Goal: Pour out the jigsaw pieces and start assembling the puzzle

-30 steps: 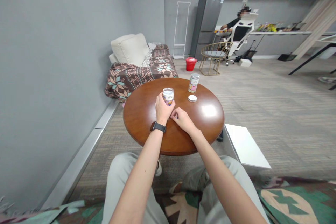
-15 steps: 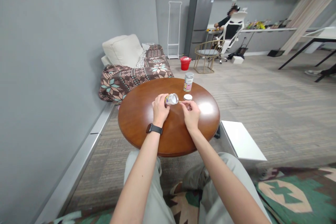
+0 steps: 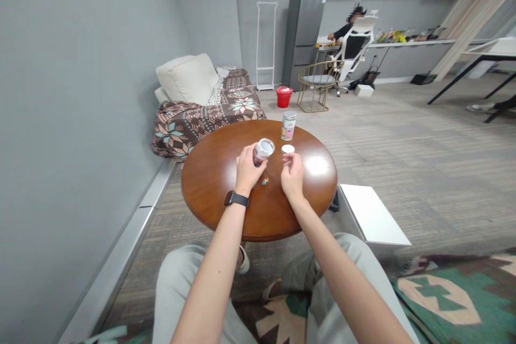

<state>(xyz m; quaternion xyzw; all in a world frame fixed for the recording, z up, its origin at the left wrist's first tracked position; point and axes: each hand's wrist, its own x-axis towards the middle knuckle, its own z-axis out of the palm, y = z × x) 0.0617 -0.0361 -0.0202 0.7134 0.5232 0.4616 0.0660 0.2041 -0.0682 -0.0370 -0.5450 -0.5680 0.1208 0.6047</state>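
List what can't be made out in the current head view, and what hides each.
All in the head view:
Right hand: whether anything sits between its fingertips; the hand itself blocks this.
Held jar: part of its label, covered by the left hand.
Colorful bits on the round table: what they are; too small.
Lidded jar: its label's wording; too small.
Far table: its remainder, cut off by the right edge.

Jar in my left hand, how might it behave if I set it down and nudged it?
The jar has a round side, so it could roll if tipped over. Your left hand doesn't visibly dent it, so it's probably stiff. The table looks glossy, so the jar might slide.
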